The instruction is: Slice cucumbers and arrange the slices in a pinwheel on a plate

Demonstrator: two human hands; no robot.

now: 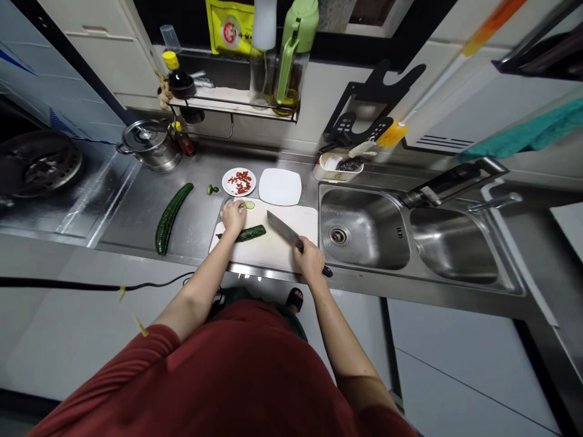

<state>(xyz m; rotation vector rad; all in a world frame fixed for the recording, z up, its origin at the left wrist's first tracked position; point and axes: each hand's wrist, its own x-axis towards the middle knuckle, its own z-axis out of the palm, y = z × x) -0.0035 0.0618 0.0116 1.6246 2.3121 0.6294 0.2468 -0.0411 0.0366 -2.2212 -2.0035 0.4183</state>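
Observation:
My right hand [310,260] is wrapped round the dark handle of a kitchen knife [283,227], its blade angled up and left over the white cutting board [291,249]. At the board's upper left, my left hand [232,217] has its fingers curled together at a few pale green cucumber slices [249,205]. Its fingertips are partly hidden and seem to pinch the slices' edge. Below that hand lies a length of dark green cucumber [251,233], partly covered by my left wrist. A whole cucumber [172,220] rests on the steel counter to the left.
Behind the board stand a plate of chopped red pieces [239,181] and a white square plate [279,186]. Small cucumber ends [212,190] lie nearby. A steel pot [152,145] is at back left, a double sink [364,243] at right. A bottle shelf [237,108] overhangs the back.

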